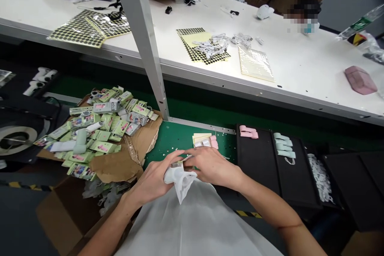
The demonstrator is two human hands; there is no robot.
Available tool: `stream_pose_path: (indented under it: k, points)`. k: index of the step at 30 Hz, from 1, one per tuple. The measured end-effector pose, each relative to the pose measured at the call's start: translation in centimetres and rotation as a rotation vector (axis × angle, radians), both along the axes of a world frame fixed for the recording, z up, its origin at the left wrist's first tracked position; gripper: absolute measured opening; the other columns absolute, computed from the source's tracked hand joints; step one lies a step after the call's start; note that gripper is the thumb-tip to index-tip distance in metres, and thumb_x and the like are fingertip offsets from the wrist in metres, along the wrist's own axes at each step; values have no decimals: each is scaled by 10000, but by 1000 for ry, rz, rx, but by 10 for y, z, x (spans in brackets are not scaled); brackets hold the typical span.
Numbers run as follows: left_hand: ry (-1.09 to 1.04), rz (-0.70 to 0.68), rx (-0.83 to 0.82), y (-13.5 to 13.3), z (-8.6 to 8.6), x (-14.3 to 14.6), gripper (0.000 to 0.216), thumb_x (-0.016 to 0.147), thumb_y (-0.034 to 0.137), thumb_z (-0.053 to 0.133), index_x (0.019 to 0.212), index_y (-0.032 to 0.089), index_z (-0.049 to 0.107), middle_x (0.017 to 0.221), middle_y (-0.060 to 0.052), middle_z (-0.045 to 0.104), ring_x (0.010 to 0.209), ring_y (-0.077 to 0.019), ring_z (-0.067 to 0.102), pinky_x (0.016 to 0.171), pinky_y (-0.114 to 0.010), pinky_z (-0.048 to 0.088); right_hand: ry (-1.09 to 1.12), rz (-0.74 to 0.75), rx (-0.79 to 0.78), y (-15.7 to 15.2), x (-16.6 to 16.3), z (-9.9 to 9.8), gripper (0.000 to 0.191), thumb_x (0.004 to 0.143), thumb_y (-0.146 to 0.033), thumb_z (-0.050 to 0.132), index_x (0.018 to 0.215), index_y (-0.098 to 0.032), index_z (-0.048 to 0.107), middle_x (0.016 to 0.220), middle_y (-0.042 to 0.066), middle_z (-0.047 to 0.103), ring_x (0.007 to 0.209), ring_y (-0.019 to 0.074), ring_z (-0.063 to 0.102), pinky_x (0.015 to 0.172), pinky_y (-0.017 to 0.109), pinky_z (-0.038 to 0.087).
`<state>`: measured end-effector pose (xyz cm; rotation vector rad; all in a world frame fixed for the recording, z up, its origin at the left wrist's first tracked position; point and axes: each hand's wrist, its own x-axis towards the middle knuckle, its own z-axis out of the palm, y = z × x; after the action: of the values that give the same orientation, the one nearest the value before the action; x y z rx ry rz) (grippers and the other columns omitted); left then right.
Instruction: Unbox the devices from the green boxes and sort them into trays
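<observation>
Close to my body, my left hand [154,178] is wrapped round a white item partly covered by a thin translucent plastic bag [183,184]. My right hand [213,166] meets it from the other side, fingers bent at the bag's top; the fingertips are partly hidden. A bit of a printed box [177,164] shows between the hands. Just beyond my right hand, small pink [213,141] and white pieces lie on a yellow-edged sheet [201,136] on the green surface. To the left, many light green printed boxes [103,147] are heaped on torn cardboard [120,167].
Black trays [255,160] on the right hold pink pieces [248,131], mint pieces [284,145] and white cables [321,178]. A metal post [141,28] rises before the white upper shelf [300,88]. Sticker sheets [81,28] and a pink case [360,80] lie there. A person [306,14] is behind.
</observation>
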<state>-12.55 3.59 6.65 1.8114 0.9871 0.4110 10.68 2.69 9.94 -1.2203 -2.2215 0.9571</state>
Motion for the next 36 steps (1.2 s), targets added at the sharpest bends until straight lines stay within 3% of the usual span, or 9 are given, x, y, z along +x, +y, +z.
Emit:
stream_pose_path:
  k: [3,9,13,18,20,24,28,31,36]
  points:
    - [45,-12,-36,-4,-7,2,702,814,343,687,1483,297,480,1232,-42,754,1048,-261,738,838,-275,547,-193,110,-4,0,-7,-12,215,737,-42,648,694,-243,710,872,20,767,583,143,586,576,258,327]
    - [87,25,-110,-14,-15,7,653,781,347,715,1407,234,564,1216,-77,755,1023,-270,739,830,-289,552,-160,95,-152,-4,-7,-36,241,760,-46,597,573,-198,611,611,-2,638,520,114,478,558,272,223]
    - [9,210,-193,-11,-21,-3,605,707,372,810,1271,213,659,1218,-90,742,1026,-270,721,830,-296,569,-12,-113,-354,-5,8,-49,232,764,-60,565,604,-178,684,579,-16,626,556,108,495,569,239,274]
    - [-39,389,-564,-2,-38,-17,494,633,486,858,957,155,685,730,-16,689,483,-156,588,462,-272,503,309,-340,-634,-9,22,-64,171,791,-261,655,736,-187,799,730,-3,743,724,172,646,678,260,461]
    - [-113,471,-625,1,-45,-18,537,601,488,883,969,163,667,750,-7,669,474,-142,570,458,-273,507,445,-320,-753,-11,24,-64,189,747,-358,742,818,-201,821,832,16,775,797,195,681,752,299,520]
    - [-356,623,-659,2,-58,-15,614,546,446,926,1029,184,651,1002,-75,698,643,-177,643,453,-246,513,558,-328,-933,-14,20,-47,476,625,-428,870,1036,-194,816,969,52,787,818,202,714,766,308,572]
    - [-553,695,-780,0,-72,-12,685,499,436,946,1068,197,649,895,-43,701,589,-151,605,445,-228,493,507,-365,-762,-19,3,-20,418,713,-364,820,1098,-203,806,1111,52,774,887,210,729,843,315,590]
    - [-634,786,-785,0,-76,-12,730,445,416,968,1070,195,661,911,-52,713,681,-190,653,536,-258,553,431,-315,-624,-20,-8,-5,327,795,-264,738,1115,-242,803,1093,22,781,884,206,732,823,298,595]
    - [-561,803,-652,6,-58,-8,687,485,366,954,1086,173,683,947,-65,704,783,-223,666,582,-263,578,404,-326,-502,-20,-8,-14,214,837,-312,731,1020,-256,827,1088,31,785,982,258,730,866,333,582]
